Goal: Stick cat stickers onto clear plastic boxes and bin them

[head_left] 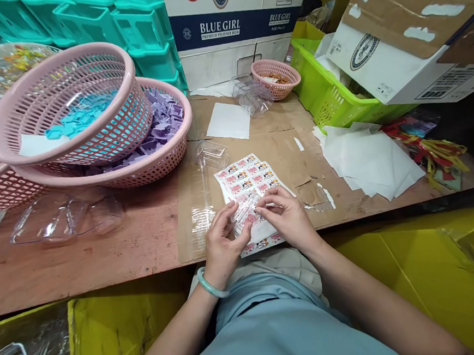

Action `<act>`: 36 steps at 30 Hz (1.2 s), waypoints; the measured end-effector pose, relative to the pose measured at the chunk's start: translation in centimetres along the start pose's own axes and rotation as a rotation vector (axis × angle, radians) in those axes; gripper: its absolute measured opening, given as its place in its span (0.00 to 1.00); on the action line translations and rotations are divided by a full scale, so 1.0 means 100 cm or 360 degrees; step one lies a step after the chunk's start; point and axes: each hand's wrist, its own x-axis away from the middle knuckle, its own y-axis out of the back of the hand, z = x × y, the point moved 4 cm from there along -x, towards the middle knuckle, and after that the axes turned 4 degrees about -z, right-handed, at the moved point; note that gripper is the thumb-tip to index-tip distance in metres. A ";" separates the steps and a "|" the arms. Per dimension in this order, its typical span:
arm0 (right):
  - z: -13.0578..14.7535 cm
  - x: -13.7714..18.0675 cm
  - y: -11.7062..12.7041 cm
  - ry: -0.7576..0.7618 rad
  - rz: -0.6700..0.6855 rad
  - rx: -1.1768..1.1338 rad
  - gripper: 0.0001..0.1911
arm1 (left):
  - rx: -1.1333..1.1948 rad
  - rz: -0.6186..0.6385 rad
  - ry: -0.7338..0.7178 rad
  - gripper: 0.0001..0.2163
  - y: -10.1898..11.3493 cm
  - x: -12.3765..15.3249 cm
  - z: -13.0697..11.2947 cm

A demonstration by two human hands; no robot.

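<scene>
My left hand [221, 243] and my right hand [286, 214] are both closed around a small clear plastic box [245, 209], held just above a sticker sheet [247, 181] printed with red and white labels. The sheet lies on a cardboard mat at the near edge of the wooden table [103, 253]. My right fingers pinch at the box's right side; whether a sticker is between them I cannot tell. A second clear plastic box [211, 155] rests on the mat beyond the sheet. A green bangle [211, 286] circles my left wrist.
Stacked pink baskets [91, 101] with blue and purple plastic pieces fill the left. Clear trays [59, 219] lie before them. White paper sheets [369, 161] and a green basket [329, 96] sit right. A small pink basket [276, 77] and beer cartons stand behind. Yellow bins [433, 271] flank my lap.
</scene>
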 end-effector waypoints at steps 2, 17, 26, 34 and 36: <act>0.002 -0.002 0.004 -0.0041 -0.0007 -0.0127 0.07 | 0.0123 -0.0026 0.0099 0.21 0.004 -0.004 0.002; 0.007 0.003 0.001 -0.0830 0.0682 -0.0928 0.27 | 0.0092 0.0160 0.0159 0.21 0.023 -0.025 -0.037; 0.003 0.003 -0.001 -0.0824 0.0626 -0.0988 0.23 | 0.0060 0.0227 0.0172 0.20 0.020 -0.022 -0.033; -0.007 0.002 -0.008 -0.0786 0.0487 -0.0960 0.25 | 0.0079 0.0249 0.0306 0.22 0.014 -0.020 -0.021; -0.010 0.002 -0.010 -0.0814 0.0474 -0.0955 0.25 | 0.0078 0.0237 0.0321 0.23 0.015 -0.021 -0.016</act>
